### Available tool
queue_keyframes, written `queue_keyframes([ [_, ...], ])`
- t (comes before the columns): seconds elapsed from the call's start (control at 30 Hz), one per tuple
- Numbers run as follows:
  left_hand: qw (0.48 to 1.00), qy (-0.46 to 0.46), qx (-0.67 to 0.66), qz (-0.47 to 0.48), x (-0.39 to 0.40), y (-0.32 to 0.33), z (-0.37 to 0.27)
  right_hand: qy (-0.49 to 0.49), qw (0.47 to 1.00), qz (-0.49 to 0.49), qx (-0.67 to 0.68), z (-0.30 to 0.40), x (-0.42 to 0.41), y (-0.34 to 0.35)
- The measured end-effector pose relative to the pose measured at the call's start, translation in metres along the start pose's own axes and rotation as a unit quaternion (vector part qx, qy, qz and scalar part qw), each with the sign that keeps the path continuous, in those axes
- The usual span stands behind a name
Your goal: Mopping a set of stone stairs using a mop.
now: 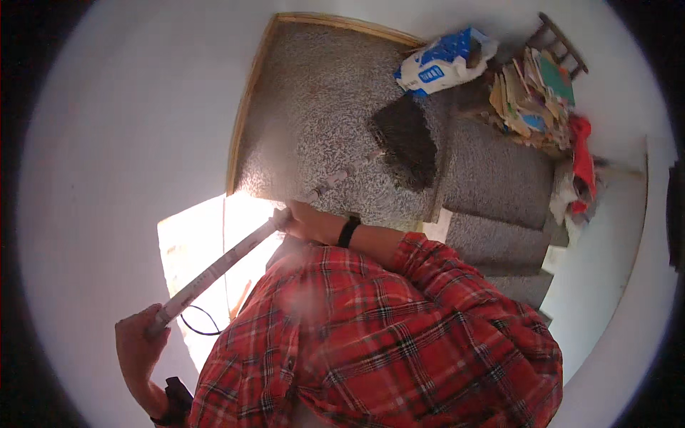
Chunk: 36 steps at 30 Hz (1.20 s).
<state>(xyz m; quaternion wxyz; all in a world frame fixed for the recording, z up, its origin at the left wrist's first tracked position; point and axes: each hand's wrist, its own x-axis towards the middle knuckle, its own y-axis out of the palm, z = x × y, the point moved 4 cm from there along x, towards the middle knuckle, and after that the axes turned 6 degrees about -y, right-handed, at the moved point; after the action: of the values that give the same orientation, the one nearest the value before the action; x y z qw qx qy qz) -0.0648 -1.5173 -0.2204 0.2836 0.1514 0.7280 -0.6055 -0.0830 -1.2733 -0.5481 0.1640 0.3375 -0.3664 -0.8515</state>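
A long pale pole [222,267] slants across the front of my red plaid shirt. My left hand [142,334] is wrapped around its near end, at the lower left. Farther along, my right hand [297,219] grips the same pole, a black band on that wrist. Past the right hand the pole appears to run on, blurred, to a dark, bristly broom head [409,142] on the speckled grey carpet [332,85]. The joint between pole and head is too blurred to make out.
Carpeted steps [492,235] lie right of the broom head. A blue and white plastic bag [447,64], a pile of papers and folders [532,101] and a red cloth [583,160] stand beyond. Wooden baseboard [249,101] edges the carpet. A dark cable [200,331] loops before a bright opening.
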Motion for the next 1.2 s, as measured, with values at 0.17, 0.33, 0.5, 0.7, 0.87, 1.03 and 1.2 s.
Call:
queue_keyframes([
  [0.17, 0.998, 0.025, -0.047, -0.044, -0.045, 0.068, 0.026, -0.065, 0.83, 0.092, -0.546, -0.048, -0.013, -0.029],
  [0.33, 0.998, 0.006, 0.005, -0.06, -0.074, 0.161, 0.006, 0.094, 0.848, 0.164, -0.496, -0.017, -0.059, -0.053],
  [0.5, 0.99, 0.04, -0.115, -0.074, -0.073, 0.249, -0.032, 0.113, 0.985, -0.036, -0.126, -0.069, -0.065, -0.216],
  [0.7, 0.983, -0.034, -0.17, -0.062, -0.098, 0.283, -0.025, 0.287, 0.889, -0.337, 0.114, -0.07, -0.081, -0.182],
  [0.87, 0.982, -0.03, -0.17, -0.07, -0.104, 0.279, -0.034, 0.205, 0.958, -0.192, 0.062, -0.079, -0.083, -0.216],
  [1.03, 0.984, -0.035, -0.163, -0.061, -0.107, 0.282, -0.031, 0.256, 0.932, -0.245, 0.076, -0.072, -0.087, -0.192],
  [1.2, 0.995, -0.001, -0.092, -0.03, -0.085, 0.271, -0.02, 0.2, 0.946, -0.216, 0.138, -0.091, -0.07, -0.196],
])
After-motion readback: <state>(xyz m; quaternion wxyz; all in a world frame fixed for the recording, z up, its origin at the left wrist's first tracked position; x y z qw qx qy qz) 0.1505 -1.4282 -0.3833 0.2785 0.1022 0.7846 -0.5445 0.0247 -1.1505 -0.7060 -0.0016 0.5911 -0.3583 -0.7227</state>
